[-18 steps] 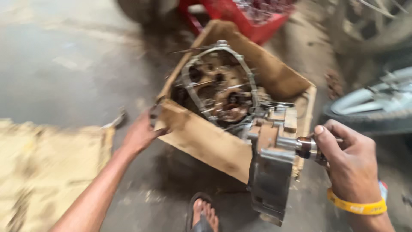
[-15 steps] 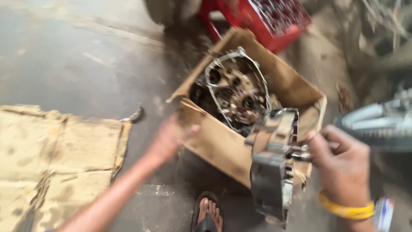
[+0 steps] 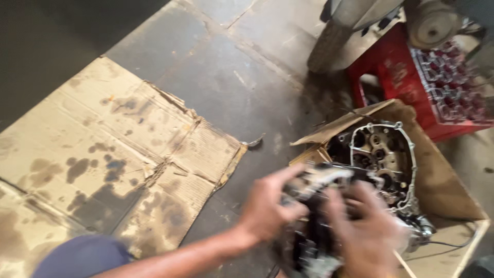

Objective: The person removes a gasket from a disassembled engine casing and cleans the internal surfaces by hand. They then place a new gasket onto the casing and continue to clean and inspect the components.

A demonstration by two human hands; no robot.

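A: Nearest first: what is at the bottom edge?

B: Blue-clad knee (image 3: 82, 257) at near left. Both hands sit near centre-right, motion-blurred. Left hand (image 3: 267, 206) is wrapped round the left side of a dark metal engine cover (image 3: 314, 216), thumb and fingers curled onto it. Right hand (image 3: 365, 231) is on the cover's right side, fingers spread over its face; a grip looks likely, but the blur keeps me from telling how tightly it is closed.

A: Position of the cover?

B: Held between the two hands, just in front of the near left corner of the cardboard box (image 3: 442, 190). Whether it touches the box: cannot tell.

A: Box contents?

B: An opened engine case (image 3: 383, 159), gears visible inside a pale metal rim, lying tilted in the box. A thin cable runs out at the near right.

A: Left of that?

B: Flattened, oil-stained cardboard sheet (image 3: 113, 159) on the concrete floor (image 3: 231, 77), well apart from the box.

A: Far side?

B: Red plastic crate (image 3: 396, 77) at far right, just behind the box, with a tyre (image 3: 334, 46) beside it.
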